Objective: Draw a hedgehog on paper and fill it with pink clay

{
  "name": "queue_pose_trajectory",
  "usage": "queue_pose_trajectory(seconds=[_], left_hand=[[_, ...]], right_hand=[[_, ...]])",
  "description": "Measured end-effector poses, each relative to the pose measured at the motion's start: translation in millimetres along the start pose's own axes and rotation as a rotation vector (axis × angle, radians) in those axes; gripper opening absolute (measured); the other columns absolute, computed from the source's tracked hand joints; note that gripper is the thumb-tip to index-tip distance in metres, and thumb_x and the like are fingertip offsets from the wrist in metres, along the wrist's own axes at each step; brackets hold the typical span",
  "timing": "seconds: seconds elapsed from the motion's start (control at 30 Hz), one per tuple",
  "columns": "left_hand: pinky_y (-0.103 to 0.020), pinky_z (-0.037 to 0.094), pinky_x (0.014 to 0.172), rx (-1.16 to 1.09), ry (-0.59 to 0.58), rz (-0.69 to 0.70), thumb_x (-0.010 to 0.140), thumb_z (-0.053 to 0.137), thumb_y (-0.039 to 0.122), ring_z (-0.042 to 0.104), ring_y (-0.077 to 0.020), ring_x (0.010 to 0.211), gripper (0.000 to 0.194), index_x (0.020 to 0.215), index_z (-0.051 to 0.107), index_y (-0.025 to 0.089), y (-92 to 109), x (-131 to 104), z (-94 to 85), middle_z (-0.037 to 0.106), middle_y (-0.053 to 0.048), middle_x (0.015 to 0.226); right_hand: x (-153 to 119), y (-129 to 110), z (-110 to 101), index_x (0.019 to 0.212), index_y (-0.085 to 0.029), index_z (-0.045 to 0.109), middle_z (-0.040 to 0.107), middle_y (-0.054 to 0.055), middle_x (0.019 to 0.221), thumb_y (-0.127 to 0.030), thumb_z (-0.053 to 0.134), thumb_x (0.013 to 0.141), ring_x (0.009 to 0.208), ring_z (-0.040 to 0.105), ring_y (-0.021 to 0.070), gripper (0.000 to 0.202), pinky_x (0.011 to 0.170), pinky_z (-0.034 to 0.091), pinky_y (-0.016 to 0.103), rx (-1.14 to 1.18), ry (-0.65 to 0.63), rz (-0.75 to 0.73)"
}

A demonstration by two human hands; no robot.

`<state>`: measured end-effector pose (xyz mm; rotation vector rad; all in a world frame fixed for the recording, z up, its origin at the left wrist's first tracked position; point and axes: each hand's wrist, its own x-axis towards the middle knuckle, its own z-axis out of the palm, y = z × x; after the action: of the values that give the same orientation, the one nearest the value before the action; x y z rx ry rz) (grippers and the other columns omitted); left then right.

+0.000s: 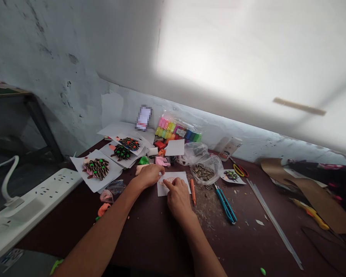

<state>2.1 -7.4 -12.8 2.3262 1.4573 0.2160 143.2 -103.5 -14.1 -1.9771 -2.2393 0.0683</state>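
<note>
Head view: the left hand (151,175) reaches to the top-left edge of 1 white card (184,177), fingers curled — whether they grip anything, I cannot tell. The right hand (177,194) rests over the card's middle, index finger extended onto its pale drawing, the others bent. The card lies on the dark table (150,238) — 1 orange marker (193,191) just beside it, 1 pair of blue-handled cutters (226,206) farther right.

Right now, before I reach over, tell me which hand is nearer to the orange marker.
Your right. The right hand is just left of the orange marker; the left hand is farther left, by the left edge of the white paper.
</note>
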Motion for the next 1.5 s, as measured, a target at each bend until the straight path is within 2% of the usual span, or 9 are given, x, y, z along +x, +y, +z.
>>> queue_pose_trajectory(seconds=[0.13, 0.37, 0.57, 0.83, 1.0, 1.13, 1.3, 1.5], left_hand=[[-0.029, 0.048, 0.086, -0.007, -0.006, 0.003, 0.082, 0.056, 0.015, 0.068, -0.0229, 0.102, 0.032, 0.107, 0.073, 0.025, 1.0, -0.8, -1.3, 0.076, -0.006, 0.103], [-0.03, 0.049, 0.086, -0.013, 0.006, -0.006, 0.084, 0.058, 0.02, 0.068, -0.0246, 0.103, 0.028, 0.107, 0.073, 0.025, 1.2, -0.6, 0.0, 0.075, -0.008, 0.104], [-0.029, 0.048, 0.09, -0.019, 0.028, -0.001, 0.083, 0.057, 0.016, 0.067, -0.0227, 0.106, 0.033, 0.11, 0.073, 0.027, -0.6, 0.2, 2.8, 0.076, -0.006, 0.106], [-0.03, 0.048, 0.091, -0.007, 0.006, 0.001, 0.082, 0.056, 0.012, 0.067, -0.0238, 0.108, 0.037, 0.111, 0.074, 0.027, -0.5, 0.7, 2.3, 0.075, -0.006, 0.109], [-0.029, 0.048, 0.09, -0.015, 0.011, 0.011, 0.081, 0.056, 0.013, 0.067, -0.0236, 0.107, 0.036, 0.11, 0.074, 0.027, -2.1, 1.4, 3.1, 0.075, -0.007, 0.109], [-0.029, 0.048, 0.09, -0.012, 0.004, 0.022, 0.082, 0.056, 0.014, 0.067, -0.0228, 0.106, 0.036, 0.111, 0.073, 0.027, -3.3, 2.1, 3.4, 0.075, -0.006, 0.108], [-0.031, 0.048, 0.091, -0.021, 0.004, 0.021, 0.084, 0.056, 0.018, 0.067, -0.0241, 0.107, 0.033, 0.111, 0.073, 0.026, -2.9, 1.4, 3.2, 0.075, -0.007, 0.108], [-0.03, 0.048, 0.091, -0.01, 0.0, 0.03, 0.082, 0.056, 0.014, 0.067, -0.0234, 0.108, 0.035, 0.11, 0.073, 0.027, -3.1, 1.7, 4.2, 0.075, -0.007, 0.11]], right_hand=[[1.8, -0.8, -1.0, 0.123, -0.032, 0.069, 0.059, 0.011, 0.102, -0.01, 0.049, 0.092, 0.097, 0.052, 0.0244, 0.043, 0.081, 0.035, 0.034, -0.022, -0.018, -0.005], [1.3, -0.3, 0.1, 0.118, -0.028, 0.072, 0.06, 0.011, 0.101, -0.01, 0.049, 0.092, 0.098, 0.051, 0.024, 0.039, 0.08, 0.034, 0.034, -0.018, -0.016, -0.023], [0.9, -1.0, 0.4, 0.111, -0.024, 0.074, 0.061, 0.01, 0.1, -0.007, 0.05, 0.089, 0.097, 0.051, 0.0235, 0.037, 0.08, 0.034, 0.033, 0.002, -0.017, -0.013], [0.6, -0.7, 5.4, 0.101, -0.02, 0.075, 0.061, 0.009, 0.098, -0.006, 0.053, 0.085, 0.094, 0.052, 0.0218, 0.031, 0.081, 0.036, 0.031, 0.069, 0.059, -0.009], [1.5, 3.6, 7.8, 0.095, -0.018, 0.074, 0.061, 0.008, 0.094, -0.003, 0.052, 0.082, 0.093, 0.054, 0.0204, 0.029, 0.082, 0.038, 0.03, 0.21, 0.117, 0.008], [2.7, 7.3, 8.3, 0.096, -0.019, 0.075, 0.061, 0.007, 0.092, -0.004, 0.051, 0.082, 0.092, 0.056, 0.0199, 0.031, 0.083, 0.04, 0.029, 0.27, 0.164, 0.016], [2.7, 5.9, 6.3, 0.103, -0.019, 0.075, 0.062, 0.008, 0.096, -0.002, 0.05, 0.081, 0.094, 0.057, 0.0204, 0.037, 0.084, 0.041, 0.03, 0.232, 0.14, 0.027], [2.8, 4.0, 7.1, 0.103, -0.019, 0.076, 0.062, 0.009, 0.097, -0.006, 0.051, 0.085, 0.096, 0.056, 0.0206, 0.033, 0.084, 0.039, 0.029, 0.19, 0.088, 0.036]])
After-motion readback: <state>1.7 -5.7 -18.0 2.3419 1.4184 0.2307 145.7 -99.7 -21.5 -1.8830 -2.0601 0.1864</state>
